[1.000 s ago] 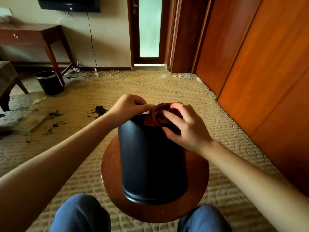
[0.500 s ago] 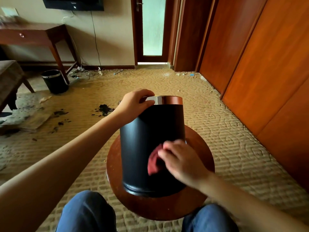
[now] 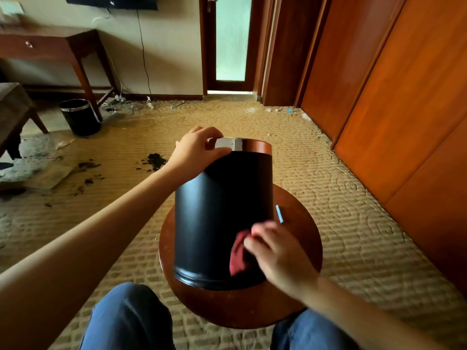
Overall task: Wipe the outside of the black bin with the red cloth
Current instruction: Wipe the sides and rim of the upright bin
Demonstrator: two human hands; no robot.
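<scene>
red bunched cloth [image 3: 237, 256] clutched in your right hand [image 3: 278, 258] wiped the black cylindrical bin [image 3: 217, 210]; left hand [image 3: 197, 150] gripped its rim; rotate next.

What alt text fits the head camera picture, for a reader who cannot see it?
A person's left hand grips the top of a black bin on a round wooden table, while the right hand presses a red cloth against the bin's lower side. A second bin stands on the carpet behind.

Right hand [image 3: 278, 253] blurred, covers part of red cloth [image 3: 238, 256]; TV [image 3: 111, 1] cut off at top.
</scene>
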